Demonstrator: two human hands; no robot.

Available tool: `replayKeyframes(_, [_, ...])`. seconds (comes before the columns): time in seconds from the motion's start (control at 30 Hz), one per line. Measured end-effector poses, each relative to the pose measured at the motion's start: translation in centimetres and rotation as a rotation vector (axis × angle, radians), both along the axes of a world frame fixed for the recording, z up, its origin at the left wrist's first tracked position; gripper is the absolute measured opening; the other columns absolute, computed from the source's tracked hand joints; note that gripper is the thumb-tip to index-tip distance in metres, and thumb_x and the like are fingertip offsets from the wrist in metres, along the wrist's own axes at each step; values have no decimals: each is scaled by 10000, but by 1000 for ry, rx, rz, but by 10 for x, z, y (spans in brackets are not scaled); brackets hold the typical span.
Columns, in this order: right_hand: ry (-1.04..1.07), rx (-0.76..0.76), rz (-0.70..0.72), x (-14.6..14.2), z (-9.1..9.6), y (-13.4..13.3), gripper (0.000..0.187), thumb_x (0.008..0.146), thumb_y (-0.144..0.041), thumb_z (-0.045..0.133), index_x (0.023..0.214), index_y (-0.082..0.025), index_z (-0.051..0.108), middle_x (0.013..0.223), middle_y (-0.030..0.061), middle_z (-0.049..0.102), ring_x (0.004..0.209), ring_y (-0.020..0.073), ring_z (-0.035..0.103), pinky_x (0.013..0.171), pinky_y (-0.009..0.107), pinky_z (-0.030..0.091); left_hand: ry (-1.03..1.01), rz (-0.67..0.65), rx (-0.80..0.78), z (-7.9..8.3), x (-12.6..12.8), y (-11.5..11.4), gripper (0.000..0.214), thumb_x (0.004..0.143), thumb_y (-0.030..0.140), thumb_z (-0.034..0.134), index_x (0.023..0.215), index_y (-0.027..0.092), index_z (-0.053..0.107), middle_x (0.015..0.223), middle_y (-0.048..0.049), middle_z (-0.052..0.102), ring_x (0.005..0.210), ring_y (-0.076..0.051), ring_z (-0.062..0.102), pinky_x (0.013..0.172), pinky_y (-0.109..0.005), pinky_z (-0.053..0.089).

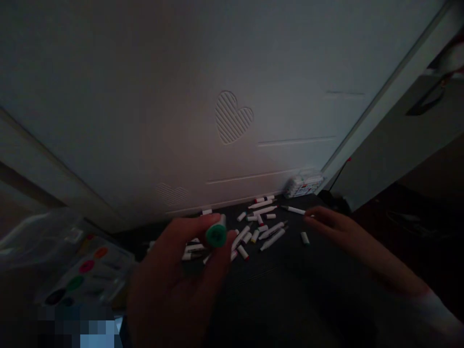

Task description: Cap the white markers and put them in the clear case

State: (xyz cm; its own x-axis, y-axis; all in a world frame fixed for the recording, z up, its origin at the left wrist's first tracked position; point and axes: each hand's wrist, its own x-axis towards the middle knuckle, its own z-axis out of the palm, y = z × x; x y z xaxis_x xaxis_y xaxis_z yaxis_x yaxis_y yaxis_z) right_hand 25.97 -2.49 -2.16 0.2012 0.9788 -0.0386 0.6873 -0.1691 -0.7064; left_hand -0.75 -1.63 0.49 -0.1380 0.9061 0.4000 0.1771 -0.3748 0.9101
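Note:
My left hand (181, 270) is closed, pinching a marker cap (216, 234) between thumb and forefinger. The cap's green end faces me; its white side shows only a little above the fingers. To the right, my right hand (333, 224) reaches over the dark surface, fingertips on the near end of an uncapped white marker (295, 210) with a dark tip pointing left. Below that marker lies a loose white cap (305, 238) with a green end. Between my hands, several uncapped white markers (272, 239) and loose caps (242, 252) are scattered, some hidden behind my left hand.
A white panel with a raised heart (234, 118) rises behind the dark surface (261, 290). Against it at the right stands a clear case (305, 183) of white pieces. On the left is an open clear plastic case (119, 256) with coloured round marker ends.

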Motion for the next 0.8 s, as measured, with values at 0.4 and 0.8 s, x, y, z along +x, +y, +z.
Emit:
replayKeyframes(0.4, [-455,-317,-130,38,-96,1,520,794,-461,395,1171,-111,472,947,154,649,821,267,637,703,351,469,71,-108,141,14,-1,-3,204,653,120,678,764,289,652,684,45,628,628,-146,551,666,-262,409])
replayKeyframes(0.8, [-366,-226,-92,32,-99,7,298,794,-351,418,974,-171,573,922,113,672,828,241,643,736,333,476,253,-20,219,13,-8,0,143,707,169,647,794,270,593,703,54,610,616,-115,547,621,-226,417])
